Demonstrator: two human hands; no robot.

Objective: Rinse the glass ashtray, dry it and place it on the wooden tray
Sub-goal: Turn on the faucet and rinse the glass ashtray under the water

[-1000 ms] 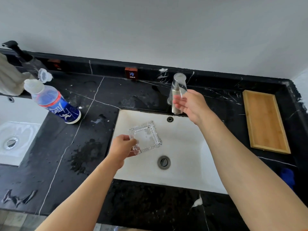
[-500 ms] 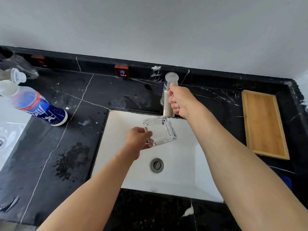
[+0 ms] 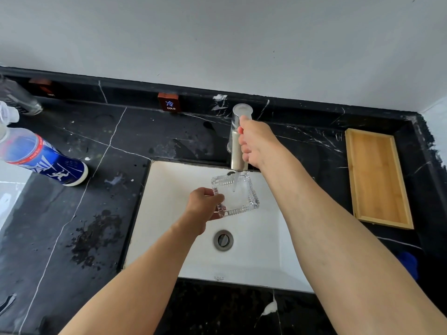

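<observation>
Glass ashtray [image 3: 235, 195] under running faucet [image 3: 238, 139], left hand [image 3: 204, 209] fingers clamped on it, right hand [image 3: 257, 143] fingers gripping the faucet.

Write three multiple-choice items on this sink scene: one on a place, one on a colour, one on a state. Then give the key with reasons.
1. Where is the wooden tray?
A. On the counter right of the sink
B. Inside the sink
C. Left of the bottle

2. What colour is the countertop?
A. White
B. Black with white veins
C. Green

3. What is the state of the faucet?
A. Off
B. Running
C. Missing

Key: 1 A, the tray lies beyond the right arm; 2 B, dark veined stone surrounds the sink; 3 B, water falls into the glass ashtray held by the left hand, while the right hand grips the faucet.
</observation>
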